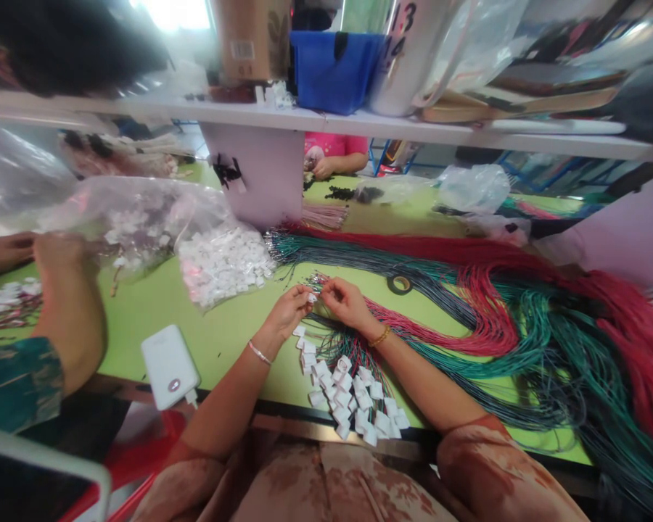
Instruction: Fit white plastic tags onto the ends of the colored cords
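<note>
At mid-frame the left hand (289, 308) and right hand (344, 301) met fingertip to fingertip, both pinched shut on a small white connector (312, 297) — its wires (353, 341) trailed toward the finished connectors (351, 399) at the tabletop (223, 330) edge. Bare green lay left, beside a power bank (170, 366).

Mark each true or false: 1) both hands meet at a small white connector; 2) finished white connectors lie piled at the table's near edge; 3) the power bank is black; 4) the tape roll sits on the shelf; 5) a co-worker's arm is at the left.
1) True: left hand and right hand pinch a white connector.
2) True: the connector pile lies there on the green table.
3) False: the power bank is white.
4) False: the tape roll lies on the table.
5) True: co-worker's arm.
</note>
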A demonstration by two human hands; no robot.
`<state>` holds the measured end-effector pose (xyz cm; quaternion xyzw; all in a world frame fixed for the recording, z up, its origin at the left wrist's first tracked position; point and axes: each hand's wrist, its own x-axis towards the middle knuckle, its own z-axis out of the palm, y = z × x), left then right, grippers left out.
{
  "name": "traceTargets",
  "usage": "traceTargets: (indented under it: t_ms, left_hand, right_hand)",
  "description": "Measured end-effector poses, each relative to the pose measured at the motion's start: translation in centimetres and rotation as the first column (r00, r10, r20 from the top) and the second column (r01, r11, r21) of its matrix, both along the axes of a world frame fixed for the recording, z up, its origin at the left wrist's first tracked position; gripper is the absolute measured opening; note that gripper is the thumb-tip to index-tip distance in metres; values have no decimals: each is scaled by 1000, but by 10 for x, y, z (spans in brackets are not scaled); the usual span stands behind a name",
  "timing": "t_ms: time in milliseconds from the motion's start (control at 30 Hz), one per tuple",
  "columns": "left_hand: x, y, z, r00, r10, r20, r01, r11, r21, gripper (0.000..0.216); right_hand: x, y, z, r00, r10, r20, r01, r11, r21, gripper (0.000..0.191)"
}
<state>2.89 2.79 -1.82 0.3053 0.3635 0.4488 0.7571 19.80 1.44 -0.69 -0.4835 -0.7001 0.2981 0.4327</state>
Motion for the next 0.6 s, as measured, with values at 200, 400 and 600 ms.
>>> traceTargets:
  t_ms: [200,400,600]
  left_hand:
    - [0,1,-1,998,-1,70,2,1000,-16,15]
    - [1,-1,0,998,-5,63,5,1000,0,19]
    - [9,-8,0,997,53,-50,-49,996,71,28]
  right_hand:
    - [6,-7,-5,995,-17,95,6,993,114,5]
    - [4,-10,-3,985,-40,166,14,987,160,5]
    - [-1,-10,-10,988,-49,144,31,992,123,12]
